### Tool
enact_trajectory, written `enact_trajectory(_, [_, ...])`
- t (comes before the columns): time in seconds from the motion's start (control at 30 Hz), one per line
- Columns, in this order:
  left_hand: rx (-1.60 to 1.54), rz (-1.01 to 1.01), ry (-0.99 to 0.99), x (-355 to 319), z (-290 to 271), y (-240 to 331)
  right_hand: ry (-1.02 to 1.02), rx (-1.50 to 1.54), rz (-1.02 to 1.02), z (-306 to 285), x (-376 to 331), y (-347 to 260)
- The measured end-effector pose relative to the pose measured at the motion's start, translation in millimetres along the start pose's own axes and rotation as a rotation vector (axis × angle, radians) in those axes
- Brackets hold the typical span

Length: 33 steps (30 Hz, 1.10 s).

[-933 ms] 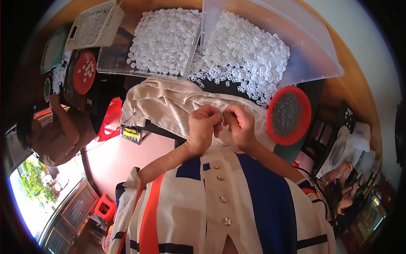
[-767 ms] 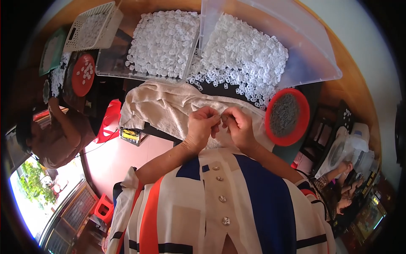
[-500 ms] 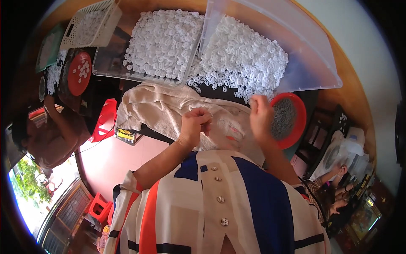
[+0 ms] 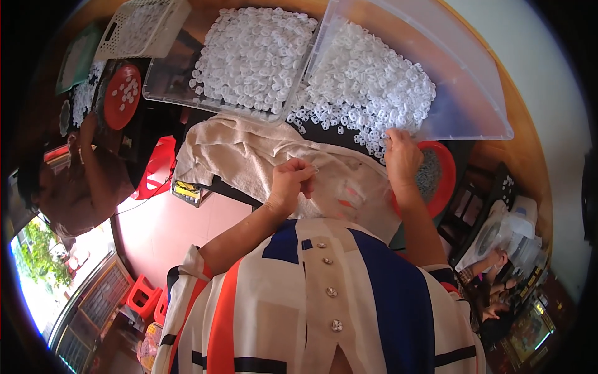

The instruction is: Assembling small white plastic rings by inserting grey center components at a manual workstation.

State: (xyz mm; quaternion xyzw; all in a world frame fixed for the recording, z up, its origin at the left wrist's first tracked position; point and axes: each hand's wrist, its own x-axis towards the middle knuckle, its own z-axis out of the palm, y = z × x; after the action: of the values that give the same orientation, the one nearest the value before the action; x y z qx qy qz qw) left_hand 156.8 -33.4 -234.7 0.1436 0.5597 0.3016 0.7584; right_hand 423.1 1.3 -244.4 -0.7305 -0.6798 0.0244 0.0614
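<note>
My left hand (image 4: 290, 185) is above the beige towel (image 4: 227, 148), thumb and forefinger pinched on a small white plastic piece (image 4: 315, 169). My right hand (image 4: 403, 159) is stretched forward at the near edge of a heap of small white plastic pieces (image 4: 370, 84). Its fingers are bent together at the scattered pieces; what they hold, if anything, is hidden. Just right of that hand stands a red bowl (image 4: 447, 181) of tiny grey parts, its left side partly covered by my wrist.
A clear bin (image 4: 180, 103) full of white pieces stands at the back left; another clear bin (image 4: 476, 118) lies behind the heap. Far left, a person (image 4: 93, 181) works by a red plate (image 4: 113, 112) and a cream basket (image 4: 152, 47). More hands (image 4: 492, 311) show at lower right.
My right hand has moved forward from beside the bowl to the edge of the heap. My left hand stays nearly in place, still pinched. The whole view has shifted slightly.
</note>
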Motion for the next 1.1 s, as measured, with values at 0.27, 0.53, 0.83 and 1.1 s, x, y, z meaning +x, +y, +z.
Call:
enact_trajectory(0.27, [-0.017, 0.025, -0.034, -1, 2, 3, -0.051, 0.013, 0.037, 2, 11, -2])
enact_trajectory(0.53, [-0.050, 0.032, -0.048, -7, 1, 5, -0.213, -0.108, 0.139, -1, 16, -13])
enact_trajectory(0.83, [-0.033, 0.097, -0.089, -24, 13, 16, -0.580, 1.305, 0.354, -41, -16, -69])
enact_trajectory(1.1, [-0.053, 0.177, -0.042, -36, 22, 23, -0.685, 1.542, 0.508, -61, -26, -99])
